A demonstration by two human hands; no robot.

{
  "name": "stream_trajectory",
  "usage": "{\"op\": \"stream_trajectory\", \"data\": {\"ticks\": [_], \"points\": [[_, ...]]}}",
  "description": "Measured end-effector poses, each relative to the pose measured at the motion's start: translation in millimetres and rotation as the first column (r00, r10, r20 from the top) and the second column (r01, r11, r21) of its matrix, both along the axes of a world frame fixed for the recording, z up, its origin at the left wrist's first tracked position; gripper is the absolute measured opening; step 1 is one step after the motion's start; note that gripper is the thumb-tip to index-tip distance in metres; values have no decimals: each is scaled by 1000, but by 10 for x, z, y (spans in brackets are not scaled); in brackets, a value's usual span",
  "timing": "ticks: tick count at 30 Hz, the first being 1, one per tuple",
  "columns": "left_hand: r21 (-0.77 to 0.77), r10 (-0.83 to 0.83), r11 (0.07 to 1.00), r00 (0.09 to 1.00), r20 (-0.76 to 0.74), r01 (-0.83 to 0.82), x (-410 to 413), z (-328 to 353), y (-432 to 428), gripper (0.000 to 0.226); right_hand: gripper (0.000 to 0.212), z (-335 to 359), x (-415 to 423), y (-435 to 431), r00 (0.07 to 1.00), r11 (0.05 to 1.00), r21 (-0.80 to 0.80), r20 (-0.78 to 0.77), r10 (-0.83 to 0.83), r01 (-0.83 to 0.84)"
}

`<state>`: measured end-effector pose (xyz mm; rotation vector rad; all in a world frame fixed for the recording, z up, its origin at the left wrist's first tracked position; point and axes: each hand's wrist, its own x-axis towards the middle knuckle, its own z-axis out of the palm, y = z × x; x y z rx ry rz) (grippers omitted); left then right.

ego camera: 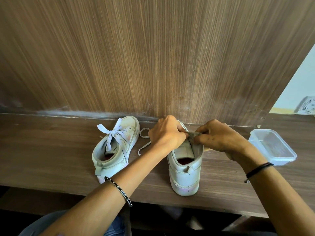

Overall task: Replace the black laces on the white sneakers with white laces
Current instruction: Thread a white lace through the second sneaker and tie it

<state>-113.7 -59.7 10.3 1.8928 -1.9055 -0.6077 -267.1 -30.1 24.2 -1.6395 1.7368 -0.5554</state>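
1. Currently two white sneakers stand on the wooden table [51,150], heels toward the person and toes against the wooden back panel [153,57]
2. Left sneaker [115,147]: fully laced in white, lace tied in a bow [113,133] over the tongue; no hand touches it
3. Right sneaker [185,176]: stands just beside the first, upright, tongue pulled up; both hands sit over its lacing area and hide the eyelets
4. Left hand [167,132]: fingers curled, pinching a short flat stretch of the white lace [144,147] at the top of the right sneaker
5. Right hand [219,137]: fingers and thumb likewise pinched on the same stretch, close to the left hand, with the lace taut between them
6. The rest of that lace trails loose on the table between the two sneakers, with one open loop
7. A clear plastic container [281,161] sits on the table to the right, apart from the sneakers; contents cannot be told
8. A beaded bracelet [119,189] on the left wrist, a dark band [259,169] on the right
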Motion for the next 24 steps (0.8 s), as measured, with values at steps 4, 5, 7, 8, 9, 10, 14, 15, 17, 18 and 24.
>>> {"op": "stream_trajectory", "data": {"ticks": [4, 5, 7, 8, 9, 10, 14, 15, 17, 18, 24], "points": [[-4, -1, 1000, 1000, 2, 1, -13, -9, 16, 9, 13, -1, 0, 7, 1000, 1000, -14, -19, -3, 2], [-6, 4, 1000, 1000, 3, -4, -13, -14, 22, 9, 13, -1, 6, 7, 1000, 1000, -18, -28, -2, 2], [-16, 17, 1000, 1000, 0, -17, -28, -34, 43, 10, 13, 0, 14, 10, 999, 1000, -27, -42, -3, 2], [-25, 23, 999, 1000, -2, -23, -37, -46, 64, 10, 14, -3, 21, 9, 999, 999, -34, -51, 1, -3], [-39, 26, 999, 1000, -4, -26, -49, -54, 91, 10, 16, -6, 24, 8, 998, 999, -45, -65, 7, -10], [-56, 29, 998, 1000, -4, -29, -57, -61, 119, 10, 18, -9, 29, 7, 997, 998, -58, -80, 11, -16], [-101, 35, 994, 999, 7, -34, -74, -56, 207, 13, 20, -5, 33, 18, 994, 997, -74, -104, 19, -27], [-106, 35, 994, 999, 11, -33, -73, -50, 213, 13, 20, -6, 31, 19, 994, 997, -76, -107, 21, -30], [-122, 22, 992, 999, 38, -17, -73, -30, 218, 13, 19, -9, 33, 21, 994, 997, -73, -109, 23, -31], [-137, 6, 991, 998, 70, 3, -74, -14, 222, 14, 18, -12, 36, 19, 993, 997, -74, -113, 24, -32], [-202, -107, 966, 960, 259, 162, -66, -13, 228, 18, 18, -17, 14, 0, 996, 999, -49, -91, 14, -19]]}}
